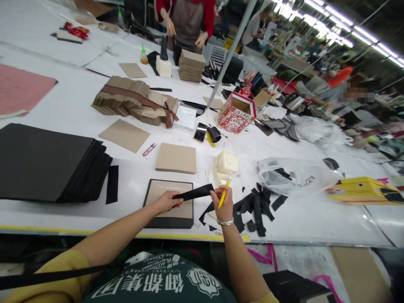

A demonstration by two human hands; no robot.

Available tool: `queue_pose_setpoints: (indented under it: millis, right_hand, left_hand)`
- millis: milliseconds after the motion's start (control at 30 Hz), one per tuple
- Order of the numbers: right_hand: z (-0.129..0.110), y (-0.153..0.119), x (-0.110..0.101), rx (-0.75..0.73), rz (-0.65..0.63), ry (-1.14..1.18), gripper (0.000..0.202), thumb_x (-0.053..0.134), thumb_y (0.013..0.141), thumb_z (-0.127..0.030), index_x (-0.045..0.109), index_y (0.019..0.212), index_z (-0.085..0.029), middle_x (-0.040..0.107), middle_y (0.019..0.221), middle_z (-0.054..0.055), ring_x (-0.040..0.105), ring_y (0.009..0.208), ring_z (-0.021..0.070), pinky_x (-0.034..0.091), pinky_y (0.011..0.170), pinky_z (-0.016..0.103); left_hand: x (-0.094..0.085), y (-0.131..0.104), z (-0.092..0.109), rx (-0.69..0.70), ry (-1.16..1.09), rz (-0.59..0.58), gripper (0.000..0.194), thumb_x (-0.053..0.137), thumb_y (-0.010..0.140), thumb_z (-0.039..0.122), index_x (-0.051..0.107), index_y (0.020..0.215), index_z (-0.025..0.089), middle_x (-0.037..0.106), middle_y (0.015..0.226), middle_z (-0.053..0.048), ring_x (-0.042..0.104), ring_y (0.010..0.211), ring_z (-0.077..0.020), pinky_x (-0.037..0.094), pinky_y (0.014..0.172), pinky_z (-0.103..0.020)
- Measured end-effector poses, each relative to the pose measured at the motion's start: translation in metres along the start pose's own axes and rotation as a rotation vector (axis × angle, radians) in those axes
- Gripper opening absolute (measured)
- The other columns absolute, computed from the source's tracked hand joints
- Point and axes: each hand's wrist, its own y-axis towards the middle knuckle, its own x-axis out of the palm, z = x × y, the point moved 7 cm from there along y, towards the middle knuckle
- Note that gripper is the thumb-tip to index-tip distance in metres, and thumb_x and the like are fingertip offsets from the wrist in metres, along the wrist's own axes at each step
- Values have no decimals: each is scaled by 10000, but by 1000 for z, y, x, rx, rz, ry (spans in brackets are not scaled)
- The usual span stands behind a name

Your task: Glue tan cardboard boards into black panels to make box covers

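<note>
nearest, a flat board, tan with a black border point(170, 222), lies on the smooth white table point(309, 227). over it, the left hand point(170, 201) and right hand point(223, 203) pinch opposite ends of a thin, matte black strip point(196, 192); the right fingers also grasp a slim yellow handle point(222, 196). limp black scraps point(258, 212) tangle rightward. beyond sit squared tan cards point(176, 158), a blocky cream container point(226, 162) and a crumpled clear plastic bag point(295, 174). farther, a red patterned box point(235, 118) stands open; furthest, a co-worker point(189, 21) wears red sleeves.
</note>
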Motion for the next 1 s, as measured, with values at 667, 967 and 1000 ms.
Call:
queue_pose_setpoints:
  millis: [667,967,1000]
  right_hand:
    - [-43,-11,54,7,-348,220,290,575,755,-267,384,969,-229,484,746,-24,512,596,95,460,575,237]
    - [-72,-24,98,61,-477,437,306,590,745,-254,383,971,-249,479,774,-25,520,642,94,468,578,216]
    - [-66,-18,92,52,-415,413,301,591,747,-252,387,968,-244,481,783,-21,523,659,96,469,603,224]
  left_hand:
    - [-196,-111,-1,-183,917,779,749,606,651,361,339,1306,116,296,1381,-202,444,1123,-345,399,844,-403]
    - [-23,-63,32,119,133,-186,474,633,644,460,608,1007,157,651,902,-35,584,850,-199,443,745,-278]
    - [-19,-60,19,54,47,-215,394,629,653,448,635,895,138,651,776,-21,590,750,-178,443,682,-262]
